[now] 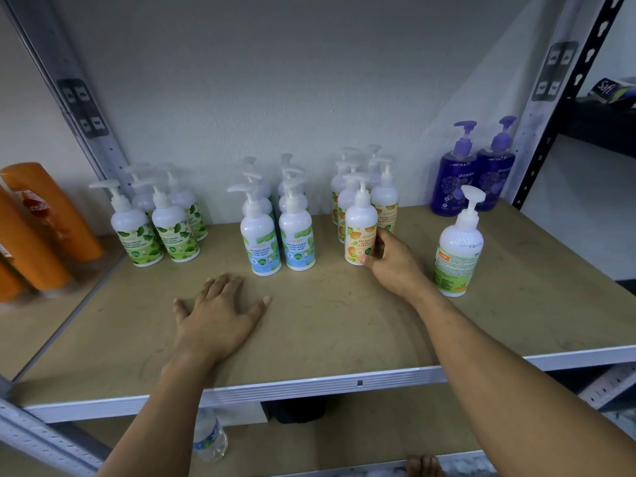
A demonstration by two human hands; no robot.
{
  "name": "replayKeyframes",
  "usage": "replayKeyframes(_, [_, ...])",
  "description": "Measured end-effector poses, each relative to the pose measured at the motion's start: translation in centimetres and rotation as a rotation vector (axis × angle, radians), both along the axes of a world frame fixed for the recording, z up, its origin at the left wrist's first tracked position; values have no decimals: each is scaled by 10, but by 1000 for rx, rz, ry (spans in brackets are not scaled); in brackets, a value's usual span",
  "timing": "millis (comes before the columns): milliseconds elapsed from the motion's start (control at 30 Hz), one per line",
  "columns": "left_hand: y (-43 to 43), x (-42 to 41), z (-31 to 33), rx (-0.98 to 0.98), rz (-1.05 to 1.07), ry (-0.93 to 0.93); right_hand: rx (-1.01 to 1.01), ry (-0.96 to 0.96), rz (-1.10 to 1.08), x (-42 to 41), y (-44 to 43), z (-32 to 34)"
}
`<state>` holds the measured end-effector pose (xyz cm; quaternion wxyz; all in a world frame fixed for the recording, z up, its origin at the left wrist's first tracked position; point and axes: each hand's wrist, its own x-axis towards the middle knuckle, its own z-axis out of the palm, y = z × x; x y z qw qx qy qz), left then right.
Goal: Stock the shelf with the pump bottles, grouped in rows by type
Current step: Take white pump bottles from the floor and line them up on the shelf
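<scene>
Head view is showing your right hand gripping the front orange bottle low, heading its row on the shelf; shoving it is risking toppling the other orange bottles crowding behind. Your left hand is lying flat and open nearby, while a stray bottle is standing apart, rightward.

A plain grey-white wall backs the tan shelf board, which has a pale metal front edge and perforated grey uprights at both back corners, while a black rack stands just past its right edge, under soft, even light.
</scene>
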<state>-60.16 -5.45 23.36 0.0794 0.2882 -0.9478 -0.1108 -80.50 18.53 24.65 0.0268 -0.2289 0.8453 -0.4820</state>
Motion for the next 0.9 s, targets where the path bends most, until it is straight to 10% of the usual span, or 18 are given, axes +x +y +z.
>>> replayKeyframes(433, [0, 1, 1, 6, 6, 6, 288, 256, 21, 39, 47, 2])
replayKeyframes(900, [8, 5, -9, -54, -7, 145, 23, 106, -396, 40, 150, -5])
